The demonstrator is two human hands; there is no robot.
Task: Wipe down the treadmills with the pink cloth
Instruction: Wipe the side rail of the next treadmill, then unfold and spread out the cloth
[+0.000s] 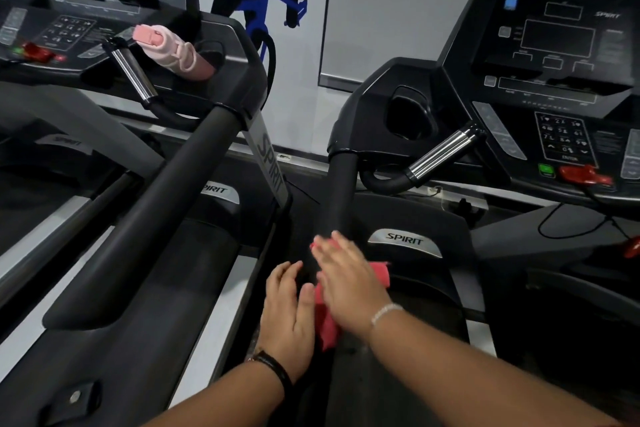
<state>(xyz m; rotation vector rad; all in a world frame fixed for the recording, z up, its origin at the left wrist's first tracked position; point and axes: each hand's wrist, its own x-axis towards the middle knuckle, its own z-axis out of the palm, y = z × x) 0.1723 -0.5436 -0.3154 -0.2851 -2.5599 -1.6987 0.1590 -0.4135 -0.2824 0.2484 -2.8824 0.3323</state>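
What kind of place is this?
Likely a gym: two Spirit-branded machines stand side by side, the left treadmill and the right treadmill, with a cyclist wall graphic behind them.

The left hand (289, 315) wears a black wristband (273, 366); the right hand (349, 282) wears a thin pale beaded bracelet (386, 311)

SPIRIT on motor cover badge (404, 240), upright (270, 163) (also console (607, 14)).

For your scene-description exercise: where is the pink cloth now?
Head view, lower centre: the pink cloth lies on the right treadmill's handrail, under the right hand, beside the left hand.
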